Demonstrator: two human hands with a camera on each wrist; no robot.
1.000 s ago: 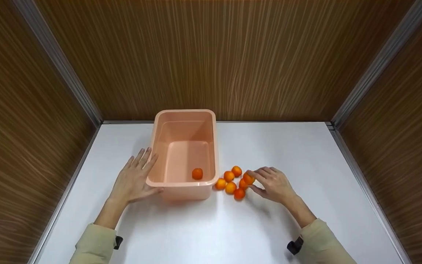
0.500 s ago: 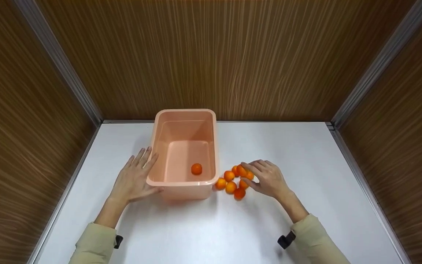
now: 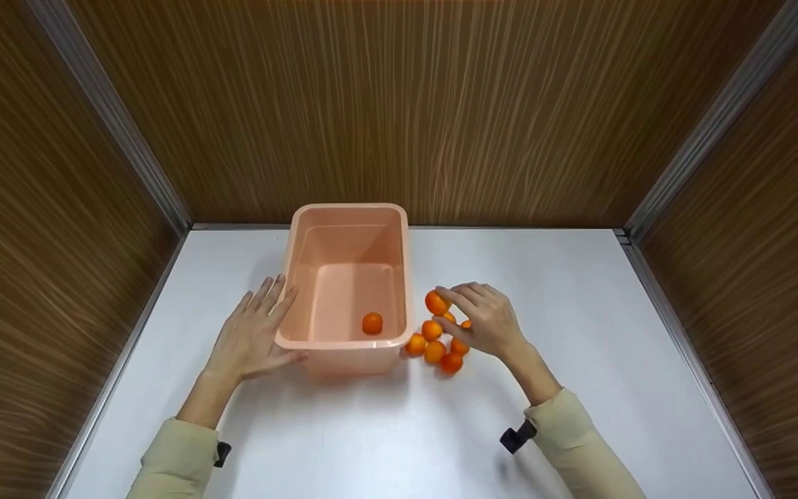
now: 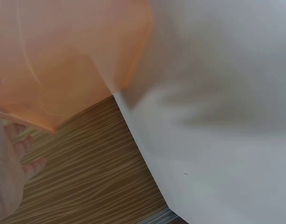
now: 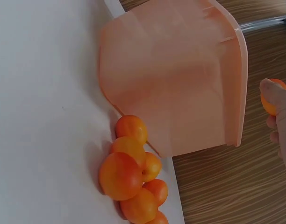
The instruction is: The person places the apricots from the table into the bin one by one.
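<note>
A peach plastic tub (image 3: 302,249) stands on the white table (image 3: 579,312) with one small orange fruit (image 3: 372,323) inside, near its front wall. My left hand (image 3: 250,339) rests flat against the tub's left front corner, fingers straight. My right hand (image 3: 482,320) pinches another orange fruit (image 3: 436,303) in its fingertips, lifted just right of the tub's rim. Below it several more orange fruits (image 3: 433,350) lie in a cluster against the tub's right side. The right wrist view shows that cluster (image 5: 131,175) beside the tub wall (image 5: 180,84) and the held fruit (image 5: 270,98) at its edge.
Wood-grain walls (image 3: 399,104) close in the table at the back and both sides, with metal strips in the corners. The white surface spreads right of the fruits and along the front.
My right hand has picked one fruit out of the cluster and raised it up and left toward the tub's rim. The left hand and the tub stayed put.
</note>
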